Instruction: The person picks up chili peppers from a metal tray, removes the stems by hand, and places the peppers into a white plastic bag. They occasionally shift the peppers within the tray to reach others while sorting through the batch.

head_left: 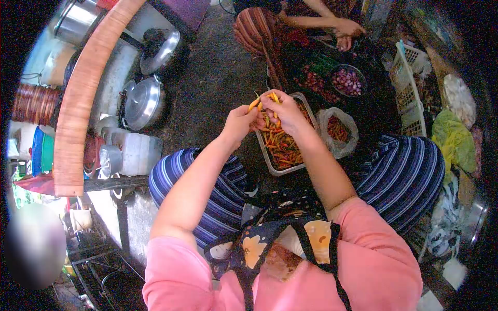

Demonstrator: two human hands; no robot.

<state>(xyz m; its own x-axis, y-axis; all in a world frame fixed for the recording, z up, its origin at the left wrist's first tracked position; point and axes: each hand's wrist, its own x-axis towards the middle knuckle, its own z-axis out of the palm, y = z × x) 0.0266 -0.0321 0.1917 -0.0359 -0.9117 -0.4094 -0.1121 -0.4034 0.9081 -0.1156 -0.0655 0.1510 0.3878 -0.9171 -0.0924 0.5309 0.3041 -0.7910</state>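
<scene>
My left hand pinches an orange chili pepper with a thin curved stem, fingertips close to those of my other hand. Closed beside it, my right hand grips more orange chilies. Both hands are above the near-left part of a metal tray filled with orange, red and green chilies. To the right of the tray stands a clear plastic bag with small red chilies inside.
Across from me a person's hands work near a bowl of peeled shallots and a loose shallot pile. A white plastic crate stands at right. Lidded pots line the left side.
</scene>
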